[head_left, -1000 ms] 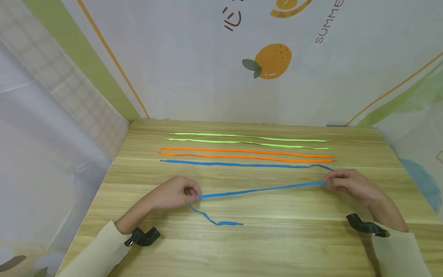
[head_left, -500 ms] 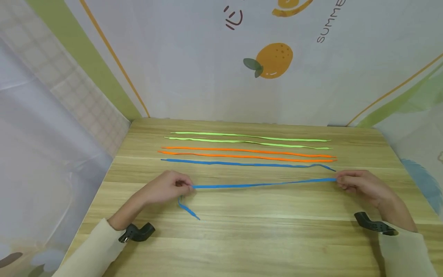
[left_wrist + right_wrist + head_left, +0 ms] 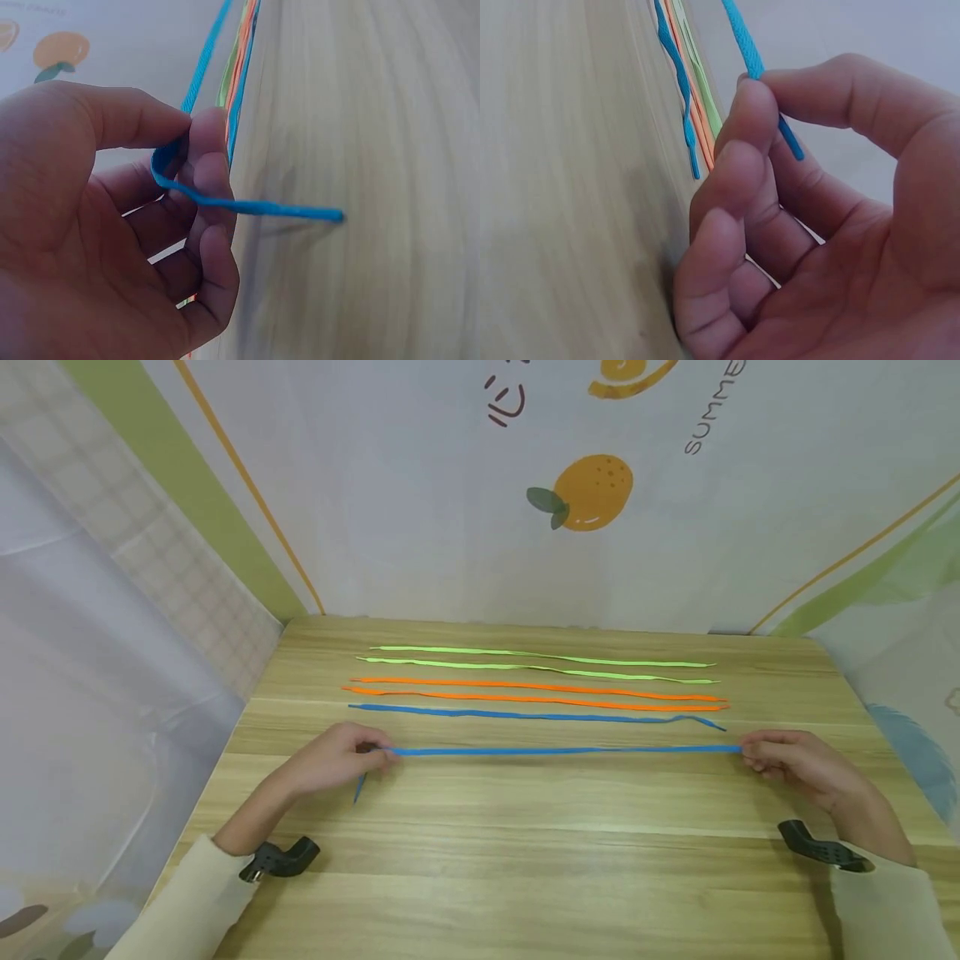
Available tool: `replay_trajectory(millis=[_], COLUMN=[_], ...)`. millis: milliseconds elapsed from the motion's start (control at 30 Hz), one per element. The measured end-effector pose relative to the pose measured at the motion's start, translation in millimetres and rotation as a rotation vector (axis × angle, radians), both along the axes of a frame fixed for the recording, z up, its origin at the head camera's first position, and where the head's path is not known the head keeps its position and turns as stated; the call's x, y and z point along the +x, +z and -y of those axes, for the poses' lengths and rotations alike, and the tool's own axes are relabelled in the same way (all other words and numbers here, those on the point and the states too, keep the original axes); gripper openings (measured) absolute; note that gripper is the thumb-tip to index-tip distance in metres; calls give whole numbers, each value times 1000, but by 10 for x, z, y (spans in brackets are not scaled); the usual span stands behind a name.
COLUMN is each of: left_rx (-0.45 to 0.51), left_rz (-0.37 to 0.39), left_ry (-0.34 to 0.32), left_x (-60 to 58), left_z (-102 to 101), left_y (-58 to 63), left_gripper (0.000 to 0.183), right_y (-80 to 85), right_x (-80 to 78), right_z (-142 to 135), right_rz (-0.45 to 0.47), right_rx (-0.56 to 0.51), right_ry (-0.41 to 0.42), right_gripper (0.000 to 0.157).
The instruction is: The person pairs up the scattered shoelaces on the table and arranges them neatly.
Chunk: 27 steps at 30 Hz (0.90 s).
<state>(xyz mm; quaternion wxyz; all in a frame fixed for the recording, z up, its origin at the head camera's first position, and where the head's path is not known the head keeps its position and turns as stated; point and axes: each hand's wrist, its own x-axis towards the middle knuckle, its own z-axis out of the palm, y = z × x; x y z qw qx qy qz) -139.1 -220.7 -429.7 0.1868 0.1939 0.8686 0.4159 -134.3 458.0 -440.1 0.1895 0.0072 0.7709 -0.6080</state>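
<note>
A blue shoelace (image 3: 525, 751) is stretched straight between both hands, over the near side of the laid-out laces. My left hand (image 3: 341, 760) pinches it between thumb and index finger, and in the left wrist view a short tail (image 3: 270, 208) hangs past the fingers. My right hand (image 3: 798, 764) pinches the other end; its tip (image 3: 790, 139) pokes out behind the thumb and finger in the right wrist view. A second blue shoelace (image 3: 525, 716) lies on the table just beyond, its right end bent toward me.
Two orange shoelaces (image 3: 540, 687) and two light green shoelaces (image 3: 540, 654) lie in parallel rows behind the blue one. The wooden table (image 3: 510, 877) ends at a printed cloth backdrop (image 3: 450, 527).
The hands have moved apart, the left going left and away from me, the right going right. The held blue shoelace has levelled out, and its loose tail at the left hand has shortened.
</note>
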Motion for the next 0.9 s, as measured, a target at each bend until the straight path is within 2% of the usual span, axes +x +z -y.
replay_trajectory(millis=[333,533,900], left_rx=[53,45,86], left_rz=[32,34,66], left_ry=[11,23,105], left_x=[-10,-24,-19], left_z=[149,228,317], left_y=[-8,-16,-22], left_gripper=[21,23,27], right_y=[6,19,36], right_x=[15,24,28], right_z=[-51,-81,-106], right_rz=[14,4,0], right_rx=[-15,-30,-34], right_ry=[-2,8,-18], right_gripper=[38,38,42])
